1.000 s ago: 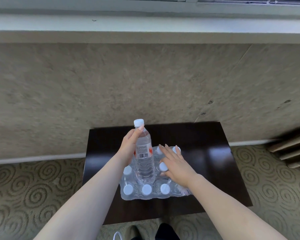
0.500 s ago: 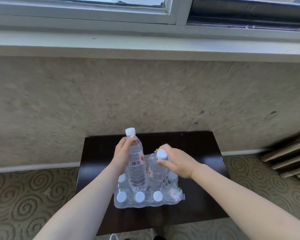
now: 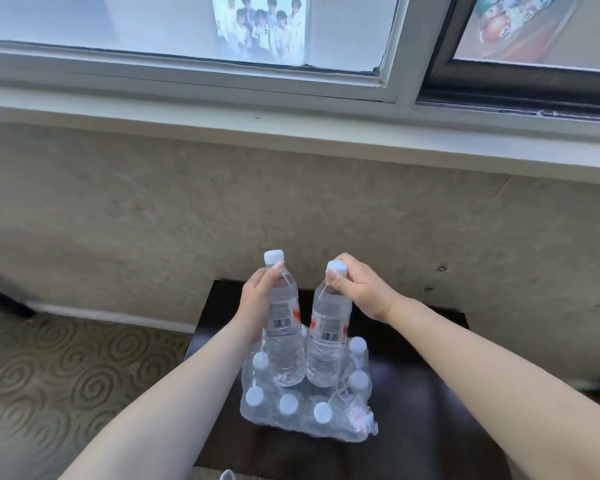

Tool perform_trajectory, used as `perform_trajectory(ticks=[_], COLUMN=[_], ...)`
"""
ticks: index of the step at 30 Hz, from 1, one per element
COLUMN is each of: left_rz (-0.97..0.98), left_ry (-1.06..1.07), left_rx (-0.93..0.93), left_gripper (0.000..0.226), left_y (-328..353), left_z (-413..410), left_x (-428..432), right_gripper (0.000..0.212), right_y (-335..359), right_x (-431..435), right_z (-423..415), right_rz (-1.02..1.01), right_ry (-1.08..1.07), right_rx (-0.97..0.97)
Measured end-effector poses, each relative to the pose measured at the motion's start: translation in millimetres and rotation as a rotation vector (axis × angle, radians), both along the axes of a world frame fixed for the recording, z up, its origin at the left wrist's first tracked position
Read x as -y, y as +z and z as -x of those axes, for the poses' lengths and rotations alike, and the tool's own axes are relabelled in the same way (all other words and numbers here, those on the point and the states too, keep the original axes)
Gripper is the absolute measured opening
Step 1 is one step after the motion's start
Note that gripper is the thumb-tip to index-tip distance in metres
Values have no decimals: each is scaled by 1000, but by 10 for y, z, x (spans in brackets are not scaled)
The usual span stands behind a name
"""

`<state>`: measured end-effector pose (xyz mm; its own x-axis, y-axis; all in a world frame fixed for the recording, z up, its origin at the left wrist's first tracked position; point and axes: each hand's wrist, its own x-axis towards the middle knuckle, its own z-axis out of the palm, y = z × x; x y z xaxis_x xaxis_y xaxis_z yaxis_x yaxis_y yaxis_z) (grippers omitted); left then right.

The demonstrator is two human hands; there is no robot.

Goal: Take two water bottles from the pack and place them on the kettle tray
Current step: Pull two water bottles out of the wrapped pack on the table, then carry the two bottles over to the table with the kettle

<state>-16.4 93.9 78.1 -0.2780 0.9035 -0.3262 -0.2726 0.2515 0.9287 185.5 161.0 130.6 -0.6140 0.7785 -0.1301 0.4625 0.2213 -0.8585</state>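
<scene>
two water bottles (image 3: pixel 284 327) upright, left hand (image 3: pixel 260 299) and right hand (image 3: pixel 355 289) each gripping one, pack (image 3: pixel 305 407) partly hidden

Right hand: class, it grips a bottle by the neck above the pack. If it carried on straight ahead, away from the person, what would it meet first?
Probably the textured wall below the window sill. Nothing visible stands between the right hand and it, though depth is unclear.

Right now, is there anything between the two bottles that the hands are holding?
No. In the head view, the left bottle and the right bottle hang side by side with only a narrow bare gap; the pack lies below them.
</scene>
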Motion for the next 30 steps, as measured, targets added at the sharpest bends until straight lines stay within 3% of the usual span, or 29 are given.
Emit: perform_trajectory(ticks=[9, 12, 15, 20, 30], left_rz=[-68, -67, -78, -64, -10], left_ry=[286, 398, 527, 764, 987], left_rx=[-13, -26, -3, -45, -76], left_gripper=[35, 38, 37, 31, 32], left_y=[372, 432, 489, 521, 257], left_z=[407, 629, 842, 1235, 2104], left_x=[513, 869, 1295, 2109, 3309], right_gripper=[32, 26, 20, 28, 21], right_y=[284, 267, 226, 229, 50], right_x=[64, 231, 433, 1007, 2114], right_z=[876, 1224, 1571, 2252, 3561], right_rz=[97, 121, 161, 175, 250], right_ry=[263, 373, 475, 657, 851], right_rx=[-179, -194, -181, -152, -106])
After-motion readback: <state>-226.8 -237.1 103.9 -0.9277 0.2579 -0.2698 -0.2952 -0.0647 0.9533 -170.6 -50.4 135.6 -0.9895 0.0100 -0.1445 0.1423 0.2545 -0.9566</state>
